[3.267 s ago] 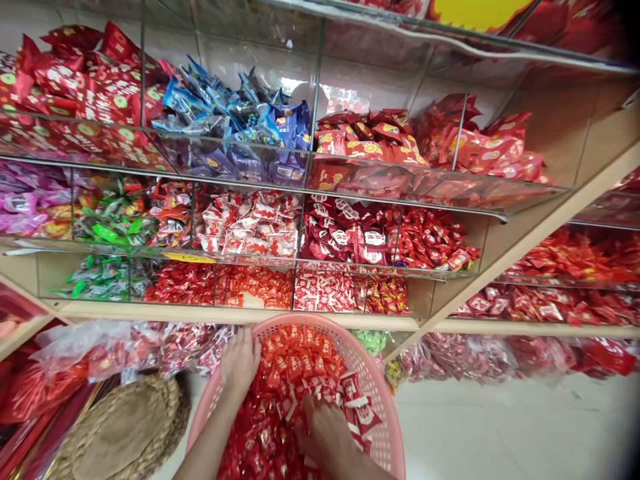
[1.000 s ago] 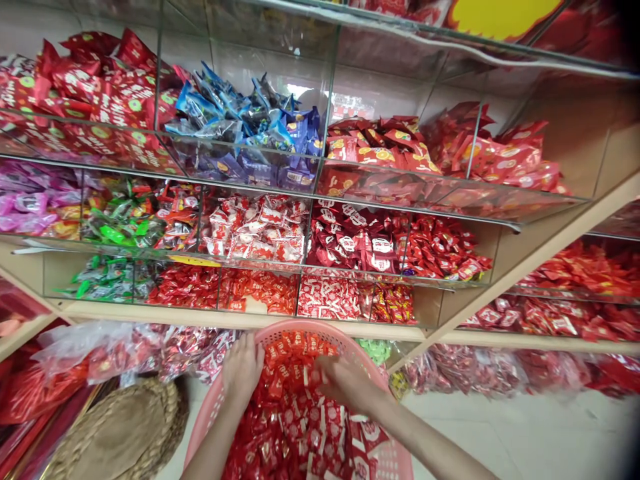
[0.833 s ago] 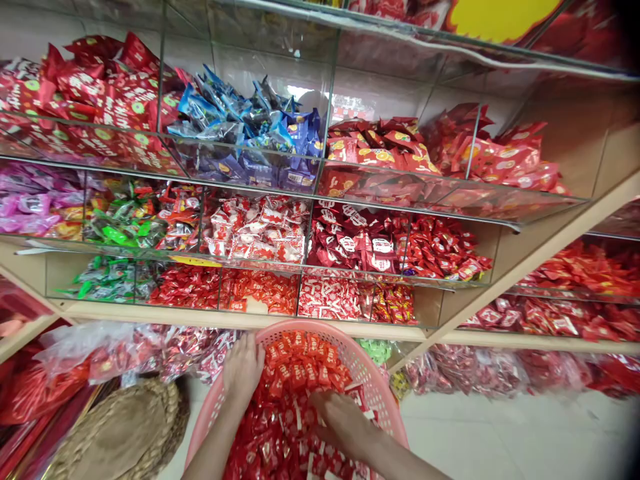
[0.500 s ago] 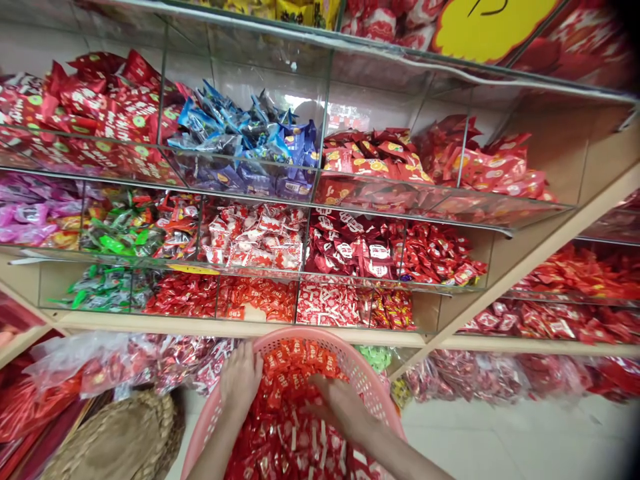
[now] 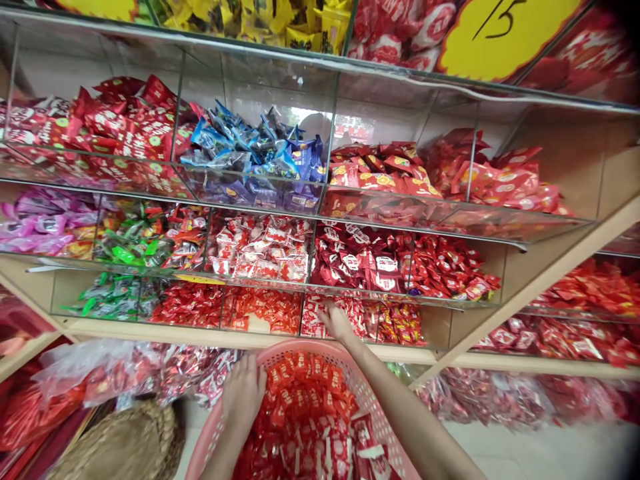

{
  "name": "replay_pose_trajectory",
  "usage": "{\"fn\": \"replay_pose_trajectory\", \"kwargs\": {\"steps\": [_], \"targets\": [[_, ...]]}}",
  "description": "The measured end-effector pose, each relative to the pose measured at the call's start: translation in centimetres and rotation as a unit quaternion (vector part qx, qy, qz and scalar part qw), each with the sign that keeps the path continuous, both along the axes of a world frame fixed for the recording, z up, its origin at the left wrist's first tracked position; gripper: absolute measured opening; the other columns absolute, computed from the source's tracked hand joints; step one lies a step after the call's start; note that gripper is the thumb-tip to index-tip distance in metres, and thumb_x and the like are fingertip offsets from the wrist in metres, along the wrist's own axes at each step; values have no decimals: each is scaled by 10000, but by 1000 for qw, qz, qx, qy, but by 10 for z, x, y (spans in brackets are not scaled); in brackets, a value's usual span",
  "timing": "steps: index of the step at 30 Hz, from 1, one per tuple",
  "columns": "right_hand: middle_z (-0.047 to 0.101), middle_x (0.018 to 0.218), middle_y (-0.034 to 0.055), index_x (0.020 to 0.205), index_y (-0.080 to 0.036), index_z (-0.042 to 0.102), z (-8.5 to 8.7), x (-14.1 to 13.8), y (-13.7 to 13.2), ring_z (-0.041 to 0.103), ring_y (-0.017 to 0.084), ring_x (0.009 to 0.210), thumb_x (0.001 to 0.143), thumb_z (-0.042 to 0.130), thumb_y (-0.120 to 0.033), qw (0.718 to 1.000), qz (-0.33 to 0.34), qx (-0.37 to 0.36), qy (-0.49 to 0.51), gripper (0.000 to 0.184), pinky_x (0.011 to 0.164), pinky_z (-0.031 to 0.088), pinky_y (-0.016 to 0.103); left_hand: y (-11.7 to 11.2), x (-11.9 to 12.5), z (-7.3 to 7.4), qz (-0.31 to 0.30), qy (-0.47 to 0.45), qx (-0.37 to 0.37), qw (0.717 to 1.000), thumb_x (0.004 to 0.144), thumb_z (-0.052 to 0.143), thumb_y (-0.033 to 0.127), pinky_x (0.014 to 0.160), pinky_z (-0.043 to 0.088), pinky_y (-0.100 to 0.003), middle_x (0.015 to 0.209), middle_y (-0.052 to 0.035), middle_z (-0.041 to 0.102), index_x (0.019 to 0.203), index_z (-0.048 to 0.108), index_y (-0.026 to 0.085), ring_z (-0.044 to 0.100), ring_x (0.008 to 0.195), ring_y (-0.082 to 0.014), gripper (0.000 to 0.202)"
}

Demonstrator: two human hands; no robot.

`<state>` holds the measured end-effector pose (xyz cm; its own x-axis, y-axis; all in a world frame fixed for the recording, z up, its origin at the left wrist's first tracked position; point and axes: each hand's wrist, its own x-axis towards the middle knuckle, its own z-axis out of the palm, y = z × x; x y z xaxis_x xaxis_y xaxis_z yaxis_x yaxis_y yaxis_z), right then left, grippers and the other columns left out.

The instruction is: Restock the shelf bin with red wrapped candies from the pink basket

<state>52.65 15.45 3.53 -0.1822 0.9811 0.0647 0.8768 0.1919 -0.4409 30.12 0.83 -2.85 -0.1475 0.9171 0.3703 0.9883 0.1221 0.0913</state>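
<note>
Pink perforated plastic under the left hand point(image 5: 243, 395): lying palm-down on the near-left rim of the pink basket point(image 5: 373, 413), fingers draped close together over the edge, thumb hidden, so not showing whether clasping the rim or merely resting there. Stretching the right hand point(image 5: 336, 321) past the far rim and up into the lowest glass compartment point(image 5: 302, 315), in among the red-and-white packets point(image 5: 314, 323); fingers pointing forward with the tips lost among the wrappers, so not possible to tell whether pinching one or lying open. Heaping the basket almost to its brim with small red candies point(image 5: 305, 400), plus a few larger red-and-white pieces toward the right wall.

Judging the packets light, crinkly and slick-faced, with a soft wrapper around a firmer piece inside, and probably sliding over one another at a nudge. Best taking hold by scooping several from beneath with cupped fingers, or by pinching a single one at its crimped end rather than on the glossy flat. Judging the loaded basket heavier and springy in the wall, so better gripped at the thickened rim.

Crowding the shelves above: green wrappers point(image 5: 125, 253), blue packets point(image 5: 260, 147), a yellow sign point(image 5: 495, 30); lying at lower left, a woven straw piece point(image 5: 120, 447).
</note>
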Motion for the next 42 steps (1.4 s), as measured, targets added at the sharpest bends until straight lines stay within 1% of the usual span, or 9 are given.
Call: {"fn": "replay_pose_trajectory", "kwargs": {"steps": [4,7,13,17,21,28,31,36,42], "targets": [[657,1016,101,1243,-198,497,0,-11,11,607,209,930,876,487,-351,1000,2,-18,-11,398,703,375,249,-1,0,1,-1,-4,-1,1000,894,337,270,778,411,-337,1000,-103,652,1129,545,133,588,912,-218,342],[663,1015,104,1229,-204,519,-2,-16,12,605,219,954,872,495,-311,1000,2,-26,-15,373,743,383,265,-2,0,2,-5,-10,-4,1000,890,344,267,777,410,-338,983,-96,652,1140,539,138,585,906,-218,342],[661,985,125,1161,-154,553,-7,-15,15,603,227,922,845,519,-303,1000,2,-27,-8,351,717,386,271,-1,1,2,3,-15,-15,1000,889,342,274,780,415,-352,996,-98,650,1151,536,136,586,901,-228,354],[663,888,99,1086,-124,564,-9,-10,17,601,200,801,800,557,-336,1000,-6,-30,7,356,644,378,252,-1,1,3,4,-17,-17,1000,886,348,279,779,420,-353,970,-95,654,1151,537,142,590,888,-228,353],[648,814,64,1047,-127,559,-9,-6,14,579,169,724,772,570,-341,999,-8,-25,22,348,589,349,231,-1,2,4,7,-22,-18,1000,886,345,282,789,423,-349,983,-103,655,1133,550,141,591,906,-227,351],[627,787,63,988,-158,569,-14,-2,13,557,175,683,739,576,-405,999,-25,-7,26,351,546,296,237,0,2,5,1,-26,-18,999,884,344,277,791,427,-347,976,-102,657,1140,549,140,592,892,-224,356],[601,713,25,886,-178,578,-16,-1,14,532,161,644,699,599,-411,994,-51,-17,90,300,545,300,234,0,1,5,-3,-20,-16,1000,885,339,276,791,425,-347,978,-101,652,1141,547,139,587,895,-225,357],[507,565,-31,675,-183,534,-16,5,10,470,132,571,607,638,-338,965,-78,-30,249,199,536,301,231,0,1,6,1,-16,-26,1000,890,329,296,773,425,-351,965,-105,651,1125,556,136,588,879,-233,364],[472,509,-43,620,-190,484,3,22,-26,403,89,459,701,547,-435,936,-72,-90,332,265,467,322,209,0,3,10,-1,-24,-32,999,889,327,301,771,421,-350,979,-99,650,1144,541,141,588,888,-236,370]]}}
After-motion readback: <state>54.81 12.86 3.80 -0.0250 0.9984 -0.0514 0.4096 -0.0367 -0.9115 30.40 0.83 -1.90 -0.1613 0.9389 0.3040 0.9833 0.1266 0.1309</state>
